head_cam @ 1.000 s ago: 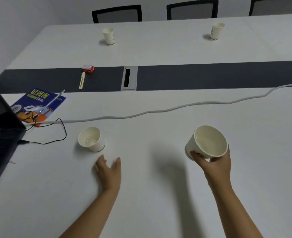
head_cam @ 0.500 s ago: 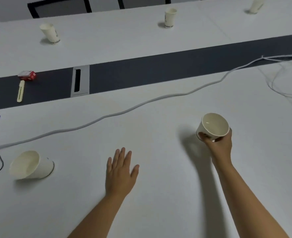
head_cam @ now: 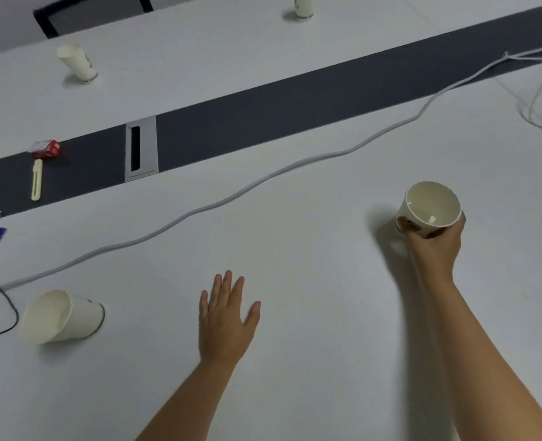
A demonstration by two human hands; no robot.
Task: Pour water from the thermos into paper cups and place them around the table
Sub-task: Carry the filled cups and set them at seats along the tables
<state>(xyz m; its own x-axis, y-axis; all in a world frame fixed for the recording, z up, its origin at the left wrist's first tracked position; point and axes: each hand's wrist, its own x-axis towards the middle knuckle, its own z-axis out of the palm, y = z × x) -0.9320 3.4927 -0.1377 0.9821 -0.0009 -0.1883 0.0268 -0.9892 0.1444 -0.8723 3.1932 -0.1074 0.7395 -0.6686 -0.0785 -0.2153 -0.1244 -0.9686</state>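
One paper cup (head_cam: pixel 430 206) is gripped low around its wall by the right hand (head_cam: pixel 432 246) just above the table (head_cam: pixel 311 237), near the grey cable (head_cam: pixel 231 198), so water could be spilled if it is squeezed or tilted, while the left hand (head_cam: pixel 223 323) is held flat, fingers spread.

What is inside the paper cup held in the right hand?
The paper cup in the right hand shows a pale inner wall with a small glint low down, perhaps on water, though no water line is clear. The fingers cover its lower outside and its base.
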